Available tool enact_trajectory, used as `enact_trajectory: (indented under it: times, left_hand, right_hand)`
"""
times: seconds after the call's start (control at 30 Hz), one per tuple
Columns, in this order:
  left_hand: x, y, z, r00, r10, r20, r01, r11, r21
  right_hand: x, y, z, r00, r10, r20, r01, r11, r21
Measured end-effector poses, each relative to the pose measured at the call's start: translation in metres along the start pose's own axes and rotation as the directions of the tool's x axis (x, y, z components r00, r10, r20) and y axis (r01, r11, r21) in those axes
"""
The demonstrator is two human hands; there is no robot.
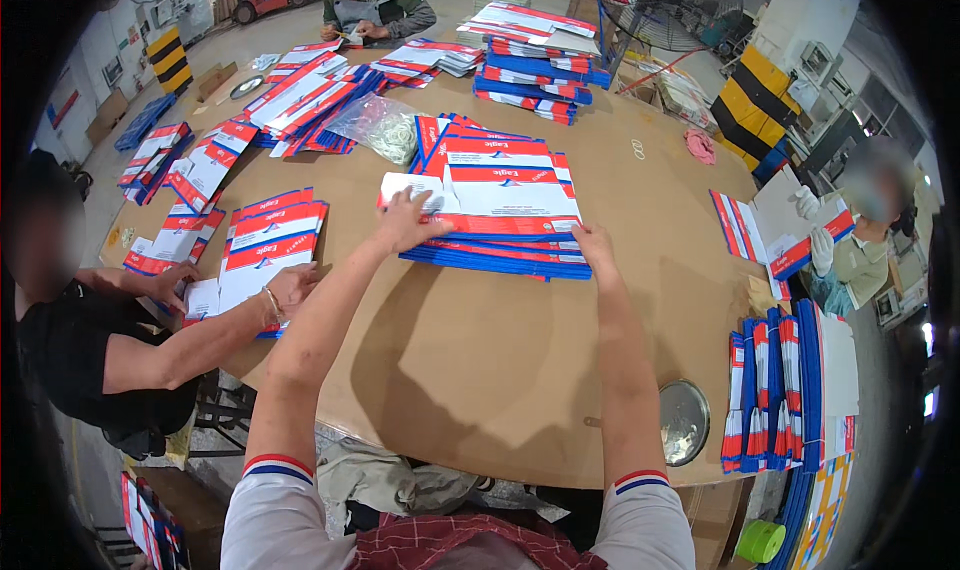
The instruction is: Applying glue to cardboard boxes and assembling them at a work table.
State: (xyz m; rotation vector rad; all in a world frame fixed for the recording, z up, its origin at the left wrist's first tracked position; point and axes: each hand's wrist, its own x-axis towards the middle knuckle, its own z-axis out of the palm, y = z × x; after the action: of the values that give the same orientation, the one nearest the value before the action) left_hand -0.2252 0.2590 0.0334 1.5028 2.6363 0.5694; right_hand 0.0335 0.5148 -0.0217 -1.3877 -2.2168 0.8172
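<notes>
Boxes (515,200), folded flat, lie in a pile in the middle of the brown desk (500,370), right in front of the person in the head view. They are white, red and blue. Big white letters sit on a red band, with a small blue picture mark under them. Thin, tiny print is on the white part, too small to read. More print is on the white flap (403,183) at the left end. The big letters stand the right way up for the person. The pile's long side goes from left to right, and blue edges peek out at the near side.

The left hand (410,225) is spread out on top, with its fingers on the flap. The right hand (598,250) touches the near right corner; I cannot tell if it pinches.

A clear bag (380,128) of pale loops is just behind the pile, to the left. At the left, another person (70,360) has both hands at a second pile (265,240) of the same kind.
</notes>
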Motion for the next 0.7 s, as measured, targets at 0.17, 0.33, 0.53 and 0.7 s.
enact_trajectory:
  times: [0.17, 0.33, 0.53, 0.7]
  left_hand:
    - [-0.020, 0.008, 0.001, 0.957, 0.290, 0.022, -0.291, 0.954, 0.070]
    - [-0.046, 0.003, -0.005, 0.924, 0.358, -0.134, -0.351, 0.933, 0.077]
    - [-0.101, 0.014, -0.034, 0.843, 0.448, -0.296, -0.406, 0.893, 0.194]
    - [-0.261, -0.037, -0.049, 0.848, 0.416, -0.327, -0.390, 0.909, 0.147]
  right_hand:
    - [-0.003, 0.024, -0.010, 0.995, 0.095, -0.029, -0.092, 0.991, 0.101]
    - [-0.040, -0.017, -0.018, 0.978, -0.029, -0.206, 0.020, 0.999, -0.046]
    - [-0.125, -0.044, -0.046, 0.992, 0.107, -0.070, 0.032, 0.325, 0.945]
    - [-0.301, -0.080, -0.045, 0.990, 0.137, 0.045, -0.104, 0.463, 0.880]
